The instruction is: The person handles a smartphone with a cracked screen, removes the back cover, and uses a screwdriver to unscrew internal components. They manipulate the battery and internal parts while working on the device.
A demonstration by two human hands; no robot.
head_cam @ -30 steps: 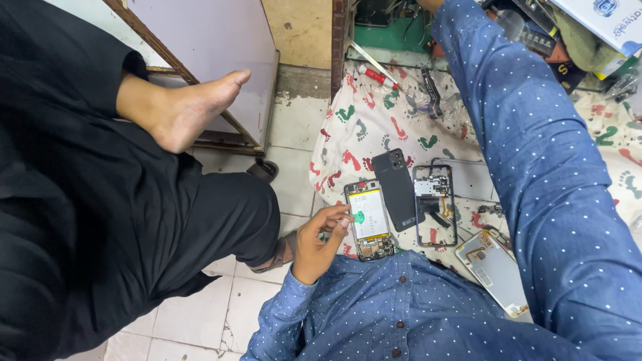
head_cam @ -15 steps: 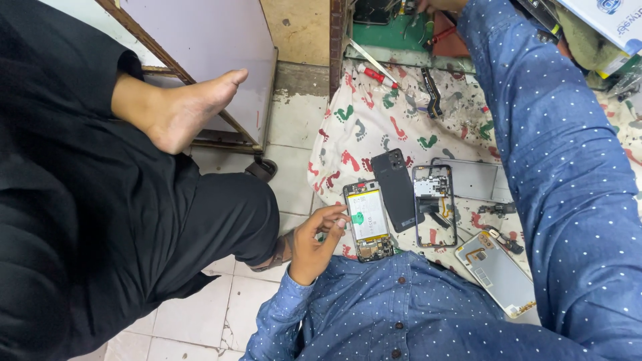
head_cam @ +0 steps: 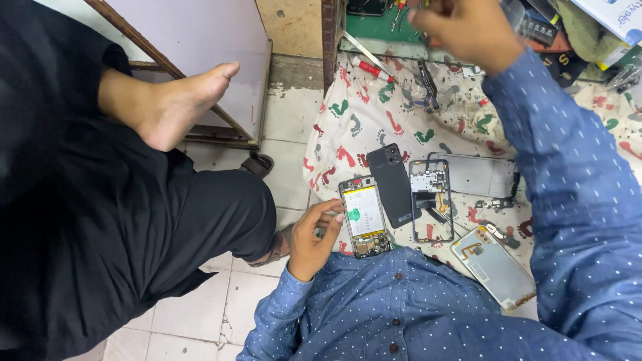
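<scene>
Now lowered into view, right hand (head_cam: 468, 30) hangs loosely curled above the printed cloth (head_cam: 374, 117); left hand (head_cam: 314, 237) pinches the opened phone (head_cam: 363, 215), its flat battery exposed.

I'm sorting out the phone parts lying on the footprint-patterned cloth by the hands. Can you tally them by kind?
Opened phone with pale battery showing, at the left hand: 1
Dark grey phone back cover: 1
Phone frame with exposed circuit board: 1
Grey flat phone frame panel: 1
Silver back panel with orange flex cable: 1
Total: 5
</scene>
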